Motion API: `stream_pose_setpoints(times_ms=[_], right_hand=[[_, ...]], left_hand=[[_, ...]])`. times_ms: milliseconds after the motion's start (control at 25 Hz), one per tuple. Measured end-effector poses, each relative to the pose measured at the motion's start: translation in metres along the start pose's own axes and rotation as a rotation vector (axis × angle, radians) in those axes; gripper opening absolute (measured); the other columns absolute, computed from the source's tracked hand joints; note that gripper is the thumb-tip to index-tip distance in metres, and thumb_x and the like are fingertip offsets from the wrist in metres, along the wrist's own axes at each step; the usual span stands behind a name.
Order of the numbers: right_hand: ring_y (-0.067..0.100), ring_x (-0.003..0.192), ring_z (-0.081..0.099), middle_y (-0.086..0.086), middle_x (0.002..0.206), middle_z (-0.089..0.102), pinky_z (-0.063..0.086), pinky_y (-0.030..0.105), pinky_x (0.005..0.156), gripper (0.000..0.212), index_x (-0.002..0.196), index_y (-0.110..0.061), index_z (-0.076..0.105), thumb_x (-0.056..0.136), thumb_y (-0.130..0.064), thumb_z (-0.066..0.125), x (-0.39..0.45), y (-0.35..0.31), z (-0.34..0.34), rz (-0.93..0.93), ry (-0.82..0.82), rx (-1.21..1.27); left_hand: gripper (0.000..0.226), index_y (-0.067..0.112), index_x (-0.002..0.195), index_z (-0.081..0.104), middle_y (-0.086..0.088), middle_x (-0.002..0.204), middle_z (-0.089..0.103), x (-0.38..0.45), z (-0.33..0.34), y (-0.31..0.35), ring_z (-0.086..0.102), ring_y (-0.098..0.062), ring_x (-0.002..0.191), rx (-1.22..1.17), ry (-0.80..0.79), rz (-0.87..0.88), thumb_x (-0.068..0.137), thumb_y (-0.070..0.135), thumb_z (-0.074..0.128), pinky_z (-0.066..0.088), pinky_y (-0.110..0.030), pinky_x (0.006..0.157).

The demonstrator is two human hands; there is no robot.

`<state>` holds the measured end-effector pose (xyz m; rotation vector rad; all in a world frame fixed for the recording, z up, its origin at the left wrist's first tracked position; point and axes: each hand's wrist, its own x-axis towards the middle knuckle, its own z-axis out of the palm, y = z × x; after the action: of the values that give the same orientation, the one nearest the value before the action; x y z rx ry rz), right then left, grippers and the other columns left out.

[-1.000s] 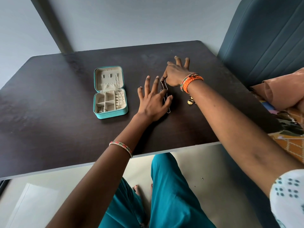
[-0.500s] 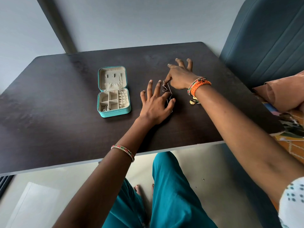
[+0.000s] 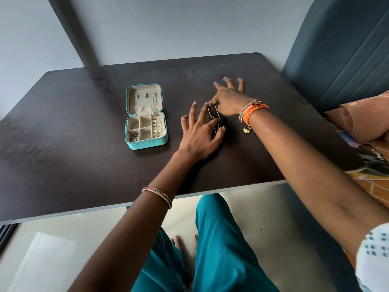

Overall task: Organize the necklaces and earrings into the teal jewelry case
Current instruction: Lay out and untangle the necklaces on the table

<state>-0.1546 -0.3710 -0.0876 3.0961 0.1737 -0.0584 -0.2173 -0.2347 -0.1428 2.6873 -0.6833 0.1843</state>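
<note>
The teal jewelry case (image 3: 147, 144) lies open on the dark table, left of my hands. Its cream compartments hold a silver chain and small pieces at the front left. A thin silver necklace (image 3: 216, 117) lies stretched on the table between my hands. My right hand (image 3: 229, 100) pinches its far end between thumb and forefinger, the other fingers spread. My left hand (image 3: 199, 137) rests on the table with fingers spread, and the chain's near part runs between its forefinger and thumb. A gold earring (image 3: 246, 130) lies beside my right wrist.
The dark table (image 3: 73, 133) has its near edge just above my knees. A blue-grey upholstered seat (image 3: 341, 49) stands at the right, with orange-brown and patterned cloth (image 3: 370, 157) beside the table's right edge. A grey wall lies behind.
Both hands stay on the necklace in about the same place. My left fingers have arched slightly on the table. The case has not moved.
</note>
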Motion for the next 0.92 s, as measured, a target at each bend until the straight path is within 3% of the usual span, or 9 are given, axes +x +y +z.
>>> stream_pose_setpoints(times_ms=[120, 560, 920], right_hand=[[0.033, 0.146, -0.011, 0.007, 0.160, 0.003, -0.012, 0.060, 0.110, 0.063, 0.132, -0.042, 0.051, 0.086, -0.001, 0.039, 0.010, 0.000, -0.003, 0.016, -0.048, 0.004], [0.034, 0.145, -0.013, 0.009, 0.160, 0.003, -0.013, 0.061, 0.110, 0.062, 0.136, -0.041, 0.046, 0.089, -0.002, 0.037, 0.024, 0.000, -0.003, 0.071, -0.087, 0.016], [0.035, 0.145, -0.011, 0.009, 0.160, 0.002, -0.014, 0.061, 0.109, 0.070, 0.136, -0.042, 0.046, 0.085, 0.005, 0.036, 0.031, 0.005, -0.001, 0.063, -0.080, 0.014]], left_hand=[[0.041, 0.029, 0.128, 0.056, -0.006, 0.159, 0.010, -0.003, 0.000, 0.001, -0.013, -0.031, 0.145, -0.006, 0.012, 0.015, 0.096, 0.047, 0.037, 0.001, -0.055, 0.110], [0.043, 0.023, 0.125, 0.061, -0.005, 0.159, 0.013, -0.032, -0.002, 0.014, -0.014, -0.029, 0.145, -0.034, 0.019, 0.015, 0.095, 0.046, 0.039, 0.001, -0.055, 0.111], [0.047, 0.022, 0.135, 0.050, -0.007, 0.158, 0.016, -0.054, 0.002, 0.030, -0.011, -0.029, 0.146, -0.049, 0.016, -0.050, 0.095, 0.046, 0.040, 0.001, -0.054, 0.111]])
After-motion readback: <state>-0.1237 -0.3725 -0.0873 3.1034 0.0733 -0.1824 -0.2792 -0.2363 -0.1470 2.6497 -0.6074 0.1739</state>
